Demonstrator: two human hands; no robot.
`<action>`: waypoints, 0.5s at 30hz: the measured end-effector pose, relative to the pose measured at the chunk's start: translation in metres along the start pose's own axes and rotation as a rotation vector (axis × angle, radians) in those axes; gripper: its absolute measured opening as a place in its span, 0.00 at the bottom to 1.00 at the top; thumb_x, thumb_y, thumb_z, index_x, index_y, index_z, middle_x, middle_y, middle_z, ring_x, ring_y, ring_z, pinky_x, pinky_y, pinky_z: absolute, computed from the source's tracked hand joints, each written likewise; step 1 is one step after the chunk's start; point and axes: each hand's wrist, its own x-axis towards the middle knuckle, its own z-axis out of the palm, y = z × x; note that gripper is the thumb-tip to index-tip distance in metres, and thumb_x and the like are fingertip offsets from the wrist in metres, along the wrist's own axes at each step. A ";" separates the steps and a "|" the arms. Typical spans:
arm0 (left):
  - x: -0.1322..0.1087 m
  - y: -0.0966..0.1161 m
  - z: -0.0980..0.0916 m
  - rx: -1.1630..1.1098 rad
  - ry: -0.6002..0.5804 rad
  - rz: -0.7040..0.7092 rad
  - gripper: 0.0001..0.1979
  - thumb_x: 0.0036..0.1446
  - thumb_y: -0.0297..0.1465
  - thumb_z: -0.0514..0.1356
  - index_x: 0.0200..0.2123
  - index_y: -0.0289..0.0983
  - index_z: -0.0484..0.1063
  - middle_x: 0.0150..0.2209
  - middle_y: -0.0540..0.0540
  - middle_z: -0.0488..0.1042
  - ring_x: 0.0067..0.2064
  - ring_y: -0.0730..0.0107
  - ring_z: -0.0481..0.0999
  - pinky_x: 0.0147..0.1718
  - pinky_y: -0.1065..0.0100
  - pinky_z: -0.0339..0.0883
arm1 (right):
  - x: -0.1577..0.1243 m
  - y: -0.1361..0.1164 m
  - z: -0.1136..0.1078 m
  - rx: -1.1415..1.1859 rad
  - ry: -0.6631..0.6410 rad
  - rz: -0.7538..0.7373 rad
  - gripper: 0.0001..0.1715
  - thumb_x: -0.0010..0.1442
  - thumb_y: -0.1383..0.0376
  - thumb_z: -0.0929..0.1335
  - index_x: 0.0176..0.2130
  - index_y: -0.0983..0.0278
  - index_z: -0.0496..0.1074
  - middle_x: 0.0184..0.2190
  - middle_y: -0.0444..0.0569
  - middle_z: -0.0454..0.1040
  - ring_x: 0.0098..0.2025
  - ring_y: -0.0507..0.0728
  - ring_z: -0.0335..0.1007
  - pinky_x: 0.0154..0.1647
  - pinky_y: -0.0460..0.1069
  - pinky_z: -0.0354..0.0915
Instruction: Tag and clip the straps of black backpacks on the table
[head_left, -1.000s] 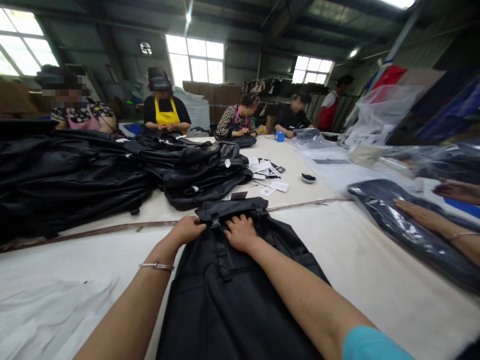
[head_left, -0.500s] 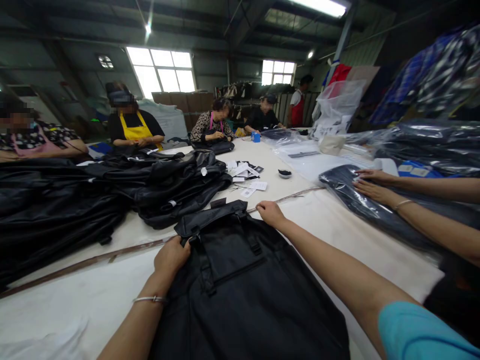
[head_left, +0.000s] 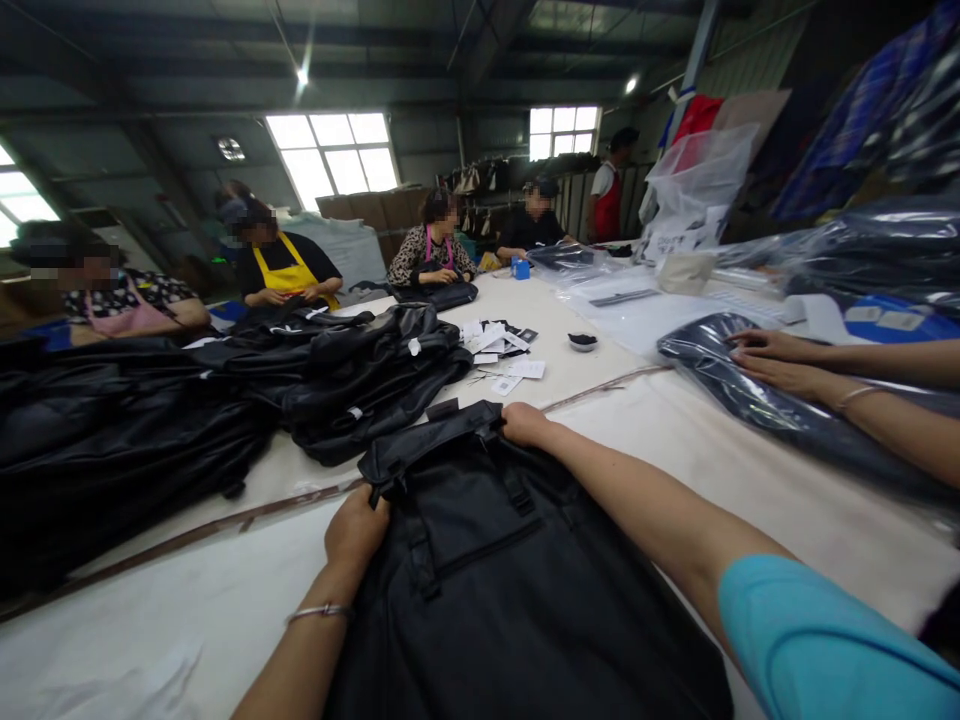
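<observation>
A black backpack [head_left: 480, 600] lies flat on the table in front of me, its top end pointing away. Two buckled straps run down from its top flap [head_left: 431, 435], and a zip line crosses the front below. My left hand [head_left: 358, 530], with a bangle on the wrist, is closed on the flap's left corner. At the flap's right corner, my right hand [head_left: 525, 424] is closed on the bag's edge, its fingertips partly hidden. A small dark tag [head_left: 442, 409] shows just beyond the flap.
A heap of black bags [head_left: 360, 375] covers the left side. Paper tags [head_left: 499, 350] and a small bowl [head_left: 582, 342] lie beyond my bag. On the right, a co-worker's hands [head_left: 780, 365] press a plastic-wrapped bag [head_left: 705, 345]. Several people sit across the table [head_left: 600, 445].
My right hand has moved left onto the flap's right corner and closed there. My left hand keeps its hold. The whole view has shifted slightly.
</observation>
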 end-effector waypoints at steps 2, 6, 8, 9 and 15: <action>0.000 -0.002 0.000 -0.022 0.006 -0.005 0.20 0.60 0.47 0.45 0.39 0.42 0.70 0.41 0.41 0.77 0.43 0.51 0.76 0.35 0.61 0.65 | 0.006 0.002 -0.001 -0.007 -0.018 0.035 0.14 0.56 0.63 0.67 0.39 0.67 0.79 0.40 0.56 0.79 0.45 0.61 0.73 0.42 0.48 0.63; 0.003 -0.004 0.000 -0.045 -0.008 -0.014 0.19 0.60 0.44 0.46 0.40 0.42 0.71 0.41 0.41 0.77 0.43 0.52 0.76 0.36 0.61 0.65 | 0.016 0.005 -0.001 -0.019 -0.057 0.105 0.11 0.57 0.61 0.69 0.36 0.65 0.78 0.37 0.53 0.79 0.41 0.58 0.74 0.42 0.49 0.65; 0.004 -0.005 0.000 -0.038 -0.011 -0.005 0.19 0.60 0.43 0.45 0.40 0.42 0.71 0.41 0.40 0.77 0.43 0.52 0.76 0.37 0.61 0.65 | 0.016 0.004 -0.001 -0.023 -0.040 0.129 0.11 0.56 0.61 0.70 0.36 0.65 0.79 0.38 0.55 0.79 0.42 0.59 0.74 0.41 0.49 0.65; 0.004 -0.005 0.000 -0.034 -0.008 0.003 0.19 0.61 0.42 0.45 0.40 0.41 0.71 0.42 0.40 0.77 0.44 0.52 0.76 0.37 0.61 0.65 | 0.014 0.004 0.000 -0.022 -0.022 0.137 0.13 0.55 0.60 0.69 0.36 0.66 0.79 0.39 0.57 0.79 0.43 0.61 0.74 0.40 0.49 0.64; 0.003 -0.006 0.003 -0.028 -0.004 -0.014 0.21 0.61 0.45 0.45 0.43 0.42 0.71 0.44 0.40 0.77 0.45 0.51 0.76 0.38 0.59 0.66 | -0.006 0.010 -0.004 0.032 0.003 0.015 0.21 0.60 0.53 0.64 0.39 0.64 0.79 0.40 0.53 0.79 0.43 0.58 0.72 0.39 0.46 0.62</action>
